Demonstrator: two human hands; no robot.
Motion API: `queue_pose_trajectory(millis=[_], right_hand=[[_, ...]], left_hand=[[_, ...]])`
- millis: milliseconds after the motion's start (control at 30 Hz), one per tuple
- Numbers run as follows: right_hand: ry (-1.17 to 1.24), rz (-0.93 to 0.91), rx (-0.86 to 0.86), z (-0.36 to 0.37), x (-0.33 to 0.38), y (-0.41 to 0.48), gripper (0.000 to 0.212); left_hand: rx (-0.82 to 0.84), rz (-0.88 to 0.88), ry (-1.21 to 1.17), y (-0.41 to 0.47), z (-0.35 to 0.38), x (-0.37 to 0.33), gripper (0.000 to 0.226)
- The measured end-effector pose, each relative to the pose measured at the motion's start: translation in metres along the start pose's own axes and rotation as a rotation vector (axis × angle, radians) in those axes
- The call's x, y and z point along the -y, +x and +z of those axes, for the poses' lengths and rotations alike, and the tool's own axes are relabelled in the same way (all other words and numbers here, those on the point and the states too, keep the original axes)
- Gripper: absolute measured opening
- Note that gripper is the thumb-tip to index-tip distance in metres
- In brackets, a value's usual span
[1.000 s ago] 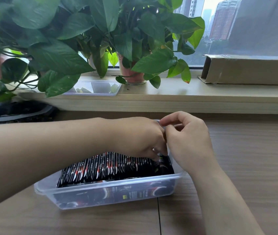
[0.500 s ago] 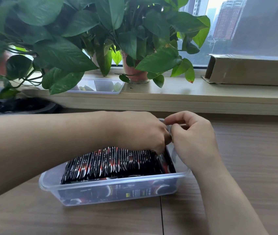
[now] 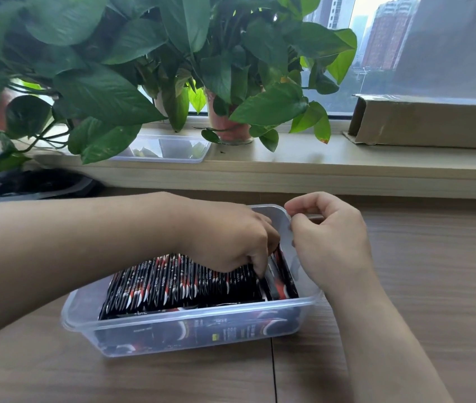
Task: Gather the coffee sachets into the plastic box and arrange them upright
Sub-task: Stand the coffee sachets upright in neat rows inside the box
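A clear plastic box (image 3: 172, 324) sits on the wooden table, holding a tight row of black, red and white coffee sachets (image 3: 172, 283) standing on edge, with a few lying flat along the front wall. My left hand (image 3: 231, 237) reaches into the right end of the row, its fingertips pressed down between the last sachets. My right hand (image 3: 329, 242) is at the box's right end, its thumb and forefinger pinching the far right rim. A sachet at the right end leans against the wall.
A windowsill runs behind the table with potted plants (image 3: 149, 68) whose leaves hang over it. On the sill lie a clear plastic lid (image 3: 169, 149) and a long cardboard box (image 3: 428, 123). Dark cloth (image 3: 30, 184) lies at the far left.
My left hand's fingers have pushed deeper into the right end of the sachet row. My hands have drawn slightly apart, showing more of the box's right wall.
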State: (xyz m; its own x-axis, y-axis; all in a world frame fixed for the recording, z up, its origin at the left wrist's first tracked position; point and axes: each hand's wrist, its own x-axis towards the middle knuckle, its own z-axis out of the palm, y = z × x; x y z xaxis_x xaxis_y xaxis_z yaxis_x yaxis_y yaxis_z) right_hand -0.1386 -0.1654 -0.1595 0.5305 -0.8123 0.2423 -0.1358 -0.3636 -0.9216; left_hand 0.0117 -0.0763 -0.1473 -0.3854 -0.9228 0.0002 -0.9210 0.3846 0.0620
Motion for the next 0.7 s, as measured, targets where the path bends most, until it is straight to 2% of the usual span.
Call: queue_pose_trajectory(millis=[133,433,533,700], right_hand=[[-0.004,0.000,-0.001,-0.0007,0.0000,-0.0003,0.024],[-0.005,0.009,-0.007,-0.0015,0.0009,-0.0002,0.023],[-0.001,0.015,-0.004,-0.0017,0.0012,-0.0004,0.023],[0.005,0.024,-0.008,-0.0015,0.0011,-0.0004,0.023]], left_hand=[[-0.016,0.007,0.046,-0.0053,0.0011,-0.0021,0.052],[-0.078,-0.022,0.138,-0.0101,-0.0007,-0.0073,0.062],[-0.089,-0.022,0.177,-0.0089,-0.0005,-0.0082,0.056],[-0.074,-0.009,0.180,-0.0051,0.0003,-0.0091,0.032]])
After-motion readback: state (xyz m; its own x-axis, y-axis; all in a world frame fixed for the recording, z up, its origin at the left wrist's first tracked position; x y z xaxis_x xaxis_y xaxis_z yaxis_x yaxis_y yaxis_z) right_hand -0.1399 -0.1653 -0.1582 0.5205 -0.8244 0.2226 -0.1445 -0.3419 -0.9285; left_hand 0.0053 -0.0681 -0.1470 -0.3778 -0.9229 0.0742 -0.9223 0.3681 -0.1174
